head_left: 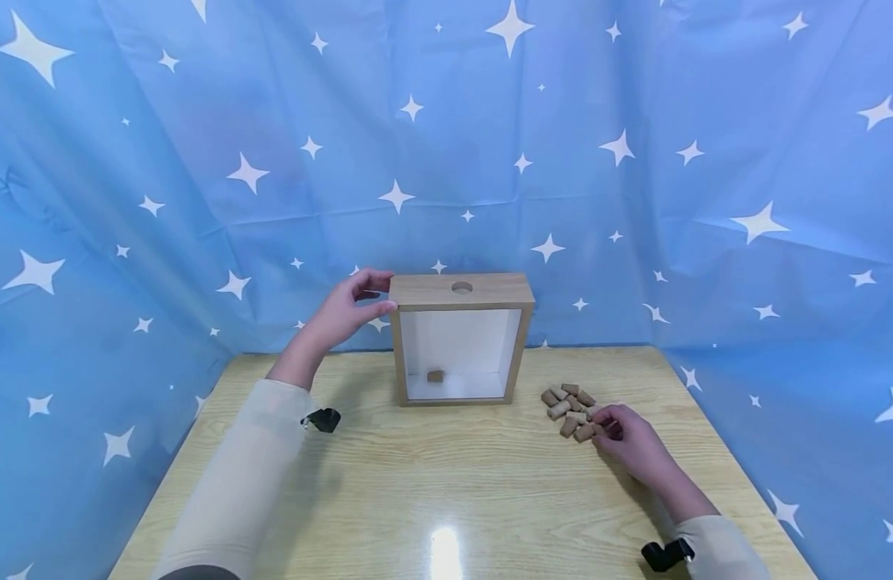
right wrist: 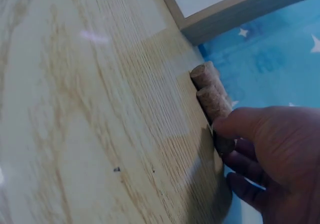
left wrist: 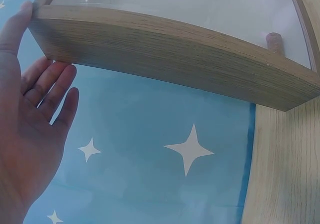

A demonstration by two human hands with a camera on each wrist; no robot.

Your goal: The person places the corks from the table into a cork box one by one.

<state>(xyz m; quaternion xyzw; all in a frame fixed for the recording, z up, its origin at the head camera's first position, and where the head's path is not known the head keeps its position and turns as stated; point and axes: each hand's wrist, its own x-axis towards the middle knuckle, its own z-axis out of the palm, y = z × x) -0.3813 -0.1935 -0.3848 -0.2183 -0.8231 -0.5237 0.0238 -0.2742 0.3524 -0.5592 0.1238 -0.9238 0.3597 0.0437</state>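
Head view: pinching brown cylindrical cork with right hand, rightward of square tan wooden box. Gripping box corner, left hand.

A wood-grain table bears a box and corks.

In the head view, the corks overlap, so their exact number cannot be counted, and the right hand hides a part of this pile. Both sleeves are cut by the lower edge. In the left wrist view, the box is cut at the top; in the right one, the thumb covers part of one cork.
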